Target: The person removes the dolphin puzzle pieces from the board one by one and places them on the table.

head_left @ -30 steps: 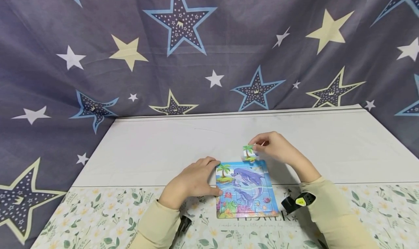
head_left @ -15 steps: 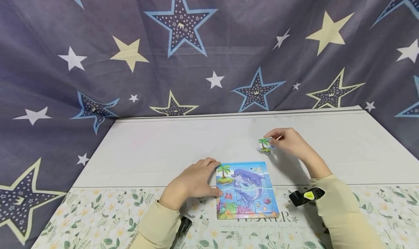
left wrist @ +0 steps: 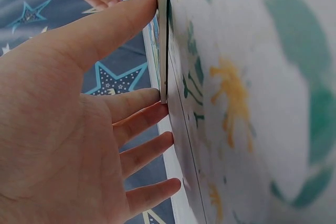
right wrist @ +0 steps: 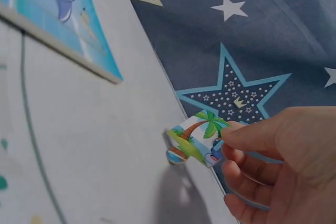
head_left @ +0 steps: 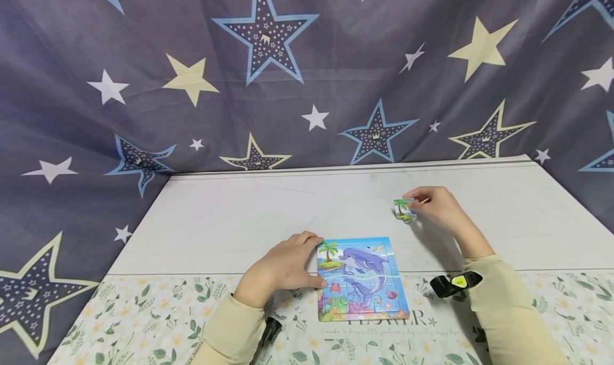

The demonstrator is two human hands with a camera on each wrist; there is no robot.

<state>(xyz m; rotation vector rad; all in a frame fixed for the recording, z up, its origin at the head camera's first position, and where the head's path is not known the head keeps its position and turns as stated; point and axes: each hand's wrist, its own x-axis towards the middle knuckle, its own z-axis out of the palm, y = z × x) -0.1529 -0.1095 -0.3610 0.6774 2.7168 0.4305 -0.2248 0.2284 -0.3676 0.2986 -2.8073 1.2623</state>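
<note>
— Noticed any change at the right hand [head_left: 434, 208]?
— Yes; moved farther from the far edge of the puzzle [head_left: 363, 277], taking the palm-tree piece [head_left: 401, 209] along; now beyond the puzzle's far right corner, well short of the far edge of the table [head_left: 259, 210]; impossible to tell whether touching the tabletop.
— Held how?
— Pinched between thumb and fingers, by one side; tilted, picture outward.
— And the left hand [head_left: 284, 259]?
— Spread wide along the puzzle's left edge, fingers mostly straight; touching with thumb and forefinger, not gripping; not shifted noticeably.
— Seen where to look for the puzzle?
— Lying flat, roughly midway between the table's left and right edges.
— Meaning what for the work?
— Likely a parting from the puzzle, not a fitting.
</note>
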